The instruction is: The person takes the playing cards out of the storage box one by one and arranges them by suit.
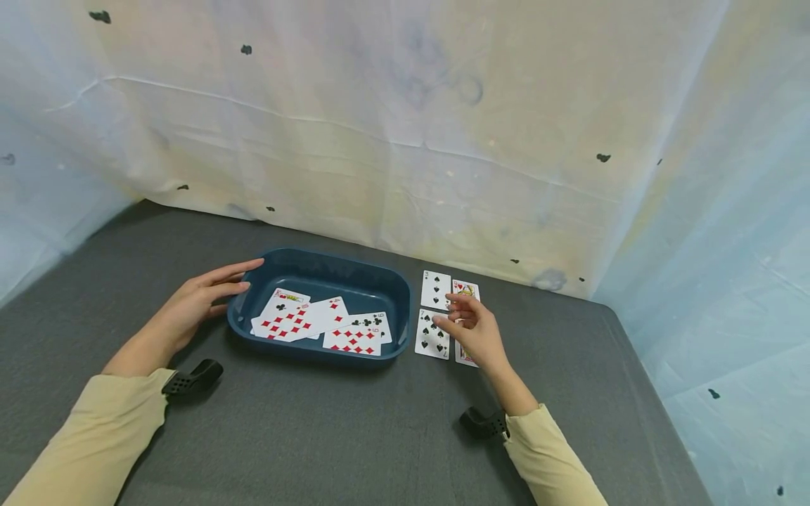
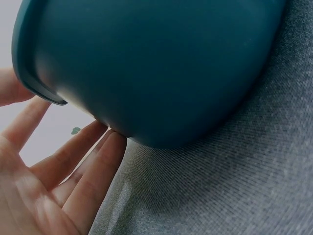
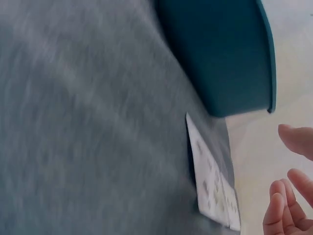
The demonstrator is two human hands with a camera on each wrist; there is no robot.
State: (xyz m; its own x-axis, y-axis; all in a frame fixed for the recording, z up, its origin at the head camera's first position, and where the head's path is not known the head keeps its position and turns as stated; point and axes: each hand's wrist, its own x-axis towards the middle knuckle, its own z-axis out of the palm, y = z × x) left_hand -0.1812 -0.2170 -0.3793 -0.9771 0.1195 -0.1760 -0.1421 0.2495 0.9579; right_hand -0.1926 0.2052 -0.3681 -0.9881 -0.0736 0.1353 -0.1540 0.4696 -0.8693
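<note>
A dark blue tray holds several face-up playing cards, loosely overlapping, clubs and red diamonds among them. At its left end my left hand touches the outer wall with spread, fairly straight fingers, one reaching the rim. To the right of the tray lie a three of spades and a seven of spades. Beside them are two face cards, partly covered by my right hand. That hand hovers over the cards, thumb and fingers apart; in the right wrist view nothing is between them.
A dark grey cloth-covered table lies under everything. Behind it hangs a pale, spotted curtain, and a bluish one stands on the right. Black straps sit at both wrists.
</note>
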